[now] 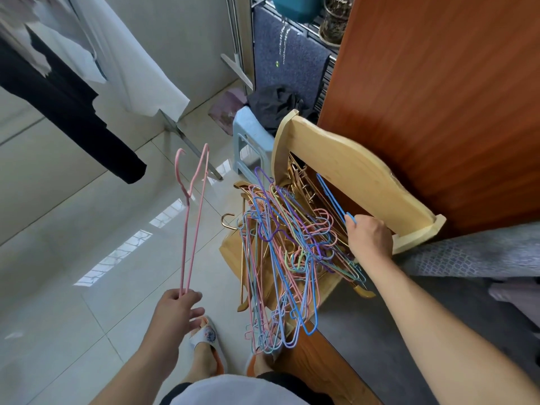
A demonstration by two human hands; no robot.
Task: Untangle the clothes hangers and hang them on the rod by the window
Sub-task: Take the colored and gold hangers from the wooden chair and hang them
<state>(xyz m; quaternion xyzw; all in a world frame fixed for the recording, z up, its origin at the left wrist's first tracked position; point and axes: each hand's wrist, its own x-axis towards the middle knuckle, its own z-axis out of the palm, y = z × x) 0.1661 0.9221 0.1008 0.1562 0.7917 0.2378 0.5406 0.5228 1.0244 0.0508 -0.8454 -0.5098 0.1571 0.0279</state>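
A tangled heap of wire hangers (280, 258) in pink, blue, purple and green lies with several gold hangers on a wooden chair seat, spilling over its front edge. My left hand (175, 311) pinches the lower end of a pink hanger (191, 217), which stands upright over the floor with its hook at the top. At the right side of the heap, my right hand (369, 238) grips a blue hanger (330, 197) that slants up along the chair back. No rod is in view.
The light wooden chair (359, 176) stands against a brown cabinet (453, 97). A pale blue plastic stool (251, 141) with dark cloth on it stands behind. Dark and white garments (73, 92) hang at the upper left. Glossy floor tiles spread left; a grey bed is at right.
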